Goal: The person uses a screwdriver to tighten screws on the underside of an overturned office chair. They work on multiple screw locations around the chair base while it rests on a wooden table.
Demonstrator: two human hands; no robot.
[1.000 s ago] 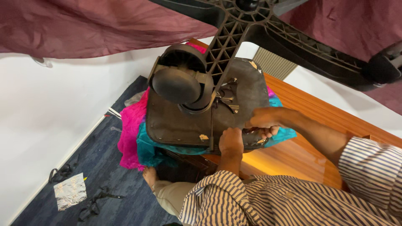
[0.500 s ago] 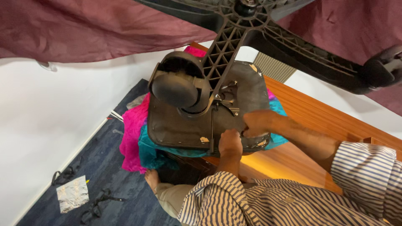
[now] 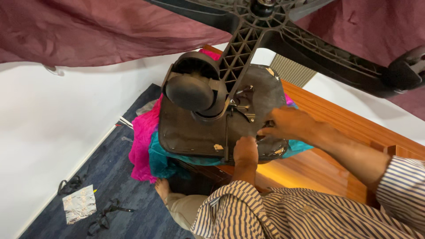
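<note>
An upturned office chair lies seat-down on pink and teal cloth (image 3: pixel 146 141) over a wooden surface (image 3: pixel 327 128). The left hand (image 3: pixel 245 150) presses the seat underside (image 3: pixel 186 132) near its front edge, its grip hidden. The right hand (image 3: pixel 287 124), fingers loosely curled, touches the metal mechanism (image 3: pixel 243 104). A crumpled silver foil packet (image 3: pixel 79 203) lies on the blue carpet (image 3: pixel 106 177).

Even, bright indoor light fills the scene. A warm glare patch sits on the wooden surface (image 3: pixel 283 175) near the right. The near chair base (image 3: pixel 310 40) looks stretched and soft-edged.
</note>
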